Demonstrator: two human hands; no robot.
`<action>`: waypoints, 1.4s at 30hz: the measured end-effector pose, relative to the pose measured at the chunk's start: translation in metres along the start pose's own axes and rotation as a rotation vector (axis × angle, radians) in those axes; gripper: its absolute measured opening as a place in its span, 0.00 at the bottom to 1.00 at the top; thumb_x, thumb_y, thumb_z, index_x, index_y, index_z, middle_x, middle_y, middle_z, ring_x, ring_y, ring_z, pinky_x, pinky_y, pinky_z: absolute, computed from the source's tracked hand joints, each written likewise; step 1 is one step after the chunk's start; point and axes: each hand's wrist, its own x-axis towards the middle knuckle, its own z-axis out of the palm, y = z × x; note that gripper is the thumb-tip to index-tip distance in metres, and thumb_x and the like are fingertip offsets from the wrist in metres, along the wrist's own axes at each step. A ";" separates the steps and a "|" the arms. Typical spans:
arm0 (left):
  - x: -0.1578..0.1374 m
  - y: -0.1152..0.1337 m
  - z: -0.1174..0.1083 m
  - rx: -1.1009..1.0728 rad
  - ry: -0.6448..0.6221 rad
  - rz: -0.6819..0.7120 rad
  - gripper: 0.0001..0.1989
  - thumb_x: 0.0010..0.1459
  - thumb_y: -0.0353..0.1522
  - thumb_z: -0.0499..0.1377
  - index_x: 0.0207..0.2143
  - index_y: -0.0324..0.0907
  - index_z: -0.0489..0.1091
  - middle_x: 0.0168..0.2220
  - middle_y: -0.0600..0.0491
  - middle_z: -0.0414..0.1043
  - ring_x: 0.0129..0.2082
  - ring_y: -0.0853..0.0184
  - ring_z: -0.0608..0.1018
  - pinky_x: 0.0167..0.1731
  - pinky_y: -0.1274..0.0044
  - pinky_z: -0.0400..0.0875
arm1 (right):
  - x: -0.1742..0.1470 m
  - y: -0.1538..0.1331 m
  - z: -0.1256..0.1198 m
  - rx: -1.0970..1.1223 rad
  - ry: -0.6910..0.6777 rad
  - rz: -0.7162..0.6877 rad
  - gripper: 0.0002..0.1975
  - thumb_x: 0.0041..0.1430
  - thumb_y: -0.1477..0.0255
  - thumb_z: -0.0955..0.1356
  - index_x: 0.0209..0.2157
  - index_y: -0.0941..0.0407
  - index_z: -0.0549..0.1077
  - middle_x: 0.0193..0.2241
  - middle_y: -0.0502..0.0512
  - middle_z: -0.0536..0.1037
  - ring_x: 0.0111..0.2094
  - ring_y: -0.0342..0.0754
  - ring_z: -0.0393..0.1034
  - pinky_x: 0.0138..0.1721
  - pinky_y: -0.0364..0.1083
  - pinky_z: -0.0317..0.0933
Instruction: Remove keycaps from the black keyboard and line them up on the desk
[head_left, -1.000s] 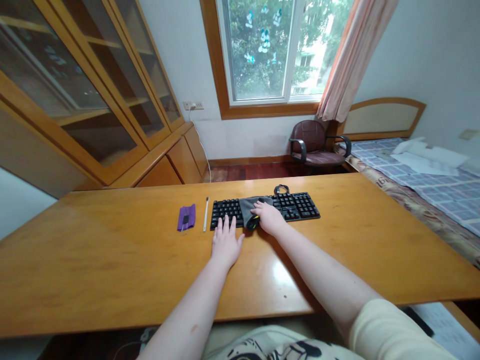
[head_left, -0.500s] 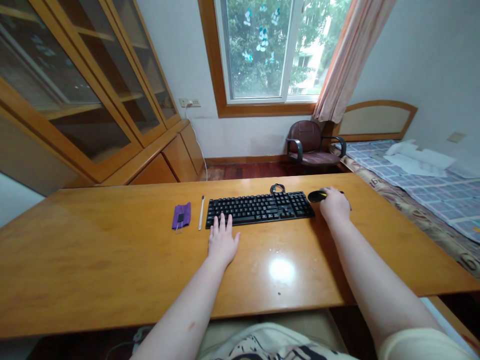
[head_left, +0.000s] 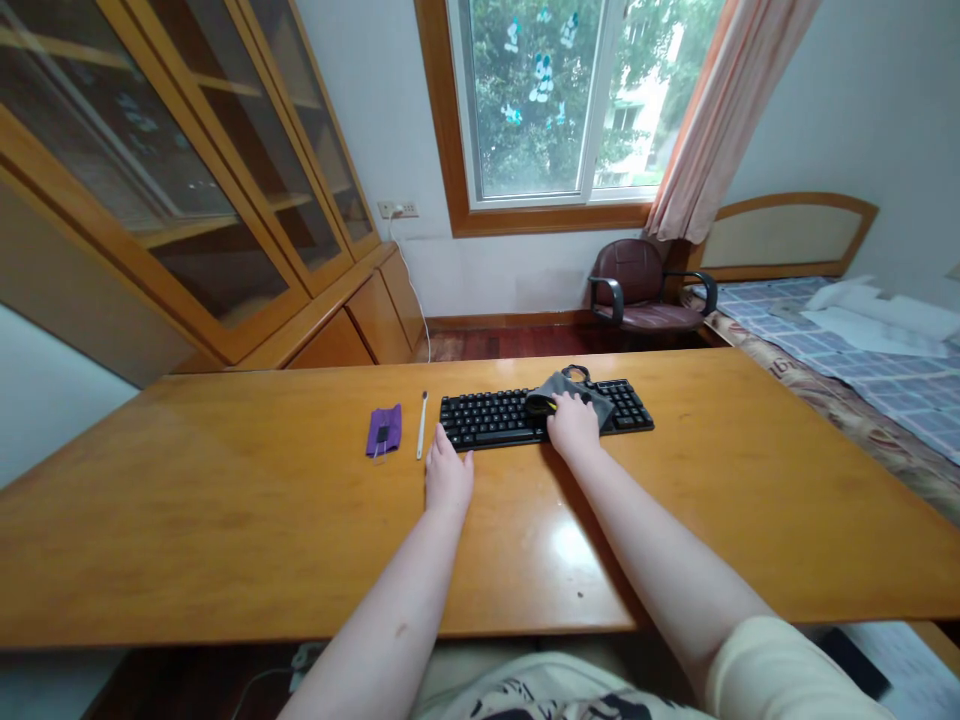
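A black keyboard (head_left: pixel 495 418) lies on the wooden desk in front of me. At its front left corner rests my left hand (head_left: pixel 448 478), fingers stretched out and thumb apart, touching the edge. My right hand (head_left: pixel 574 425) is closed on a grey cloth (head_left: pixel 602 404) that has a black and yellow part showing at the fingers. The cloth presses on the right half of the keys and covers some of them. My right fingertips are partly hidden in its folds.
Left of the keyboard lie a white toothbrush-like stick (head_left: pixel 422 425) and a folded purple cloth (head_left: pixel 384 430) with a small black piece on it. A coiled cable (head_left: pixel 576 372) sits behind the keyboard. Beyond the desk (head_left: pixel 247 520) are a chair (head_left: pixel 634 285) and a bed (head_left: pixel 847 330).
My right hand has moved left from the desk beside the keyboard onto its keys, with the cloth. My left hand has shifted from the keys to the front left corner. The view has turned slightly.
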 end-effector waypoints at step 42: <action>0.001 -0.002 -0.008 -0.032 0.025 -0.088 0.36 0.55 0.33 0.52 0.62 0.30 0.41 0.53 0.36 0.65 0.55 0.53 0.65 0.49 0.64 0.62 | -0.011 -0.099 -0.020 1.250 -0.273 -0.063 0.13 0.51 0.67 0.64 0.35 0.61 0.72 0.28 0.52 0.76 0.32 0.48 0.69 0.35 0.45 0.63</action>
